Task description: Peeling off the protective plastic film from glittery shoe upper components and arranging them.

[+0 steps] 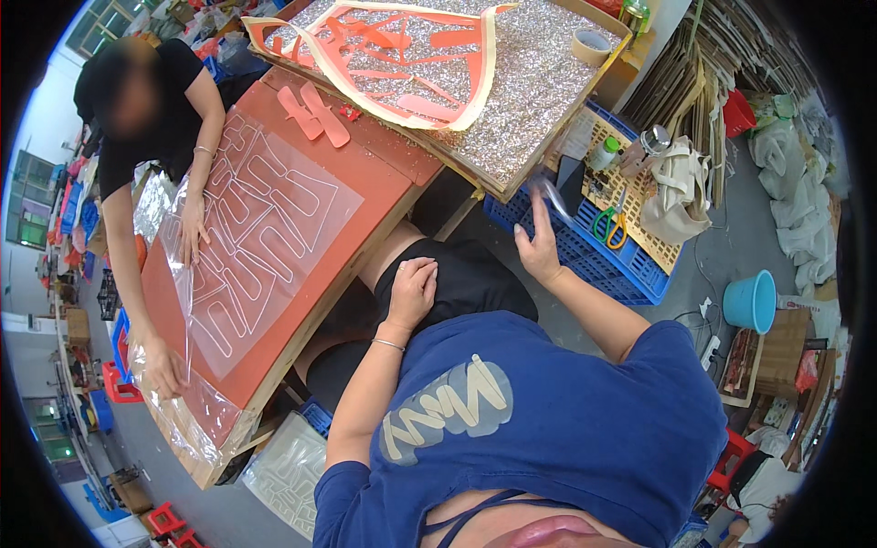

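Note:
My left hand (pixel 414 290) rests on my lap with its fingers curled together and nothing visible in them. My right hand (pixel 541 245) is raised beside the blue crate (pixel 630 269), fingers stretched upward and thumb apart. Near its fingertips is a blurred, clear, shiny item (pixel 554 199); whether they touch cannot be told. Close by lie a dark phone (pixel 571 175) and scissors (pixel 609 226) with green and orange handles. On the red-brown tabletop (pixel 356 157) at left, a clear plastic sheet (pixel 343 205) covers white looped outlines. A co-worker's hands (pixel 194 228) press and hold its film.
A tray of silvery glitter (pixel 539 105) holds a coral cut-out frame (pixel 491 64) and a tape roll (pixel 591 47). Coral pieces (pixel 315 117) lie beside it. On the crate are a metal flask (pixel 647 146) and a cloth bag (pixel 681 196). A blue bucket (pixel 749 301) stands right.

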Demonstrator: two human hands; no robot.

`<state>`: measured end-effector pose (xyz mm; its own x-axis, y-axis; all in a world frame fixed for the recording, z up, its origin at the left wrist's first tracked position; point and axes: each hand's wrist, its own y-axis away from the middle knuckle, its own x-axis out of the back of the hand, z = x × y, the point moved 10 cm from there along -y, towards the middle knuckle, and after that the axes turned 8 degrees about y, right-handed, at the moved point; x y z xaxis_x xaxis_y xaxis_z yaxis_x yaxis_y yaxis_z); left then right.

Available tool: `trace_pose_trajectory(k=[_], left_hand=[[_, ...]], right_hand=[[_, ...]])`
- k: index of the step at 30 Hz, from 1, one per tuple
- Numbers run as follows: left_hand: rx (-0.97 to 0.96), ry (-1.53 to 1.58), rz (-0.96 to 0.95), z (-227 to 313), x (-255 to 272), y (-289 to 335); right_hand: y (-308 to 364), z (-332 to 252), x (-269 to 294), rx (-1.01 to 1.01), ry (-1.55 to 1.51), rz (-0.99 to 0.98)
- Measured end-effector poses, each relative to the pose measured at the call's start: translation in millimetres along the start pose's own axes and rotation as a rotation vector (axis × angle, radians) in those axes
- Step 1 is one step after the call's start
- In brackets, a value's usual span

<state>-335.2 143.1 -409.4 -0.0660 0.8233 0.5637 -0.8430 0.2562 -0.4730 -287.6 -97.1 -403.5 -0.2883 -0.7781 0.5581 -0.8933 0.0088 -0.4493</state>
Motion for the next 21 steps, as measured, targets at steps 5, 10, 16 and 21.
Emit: trace_pose_trajectory(k=[5, 10, 16, 21], left_hand=[[-0.021, 0.015, 0.012, 9, 4, 3], [-0.013, 0.020, 0.046, 6, 19, 11], [0.337, 0.104, 0.260, -40, 77, 75], [0.663, 0.097, 0.336, -73, 107, 183]], right_hand=[[7, -2, -25, -0.051, -0.136, -0.084], [-6, -25, -41, -0.080, -0.410, -0.053], [51, -77, -105, -0.058, -0.463, -0.472], [18, -161, -100, 0.376, -0.402, -0.430]])
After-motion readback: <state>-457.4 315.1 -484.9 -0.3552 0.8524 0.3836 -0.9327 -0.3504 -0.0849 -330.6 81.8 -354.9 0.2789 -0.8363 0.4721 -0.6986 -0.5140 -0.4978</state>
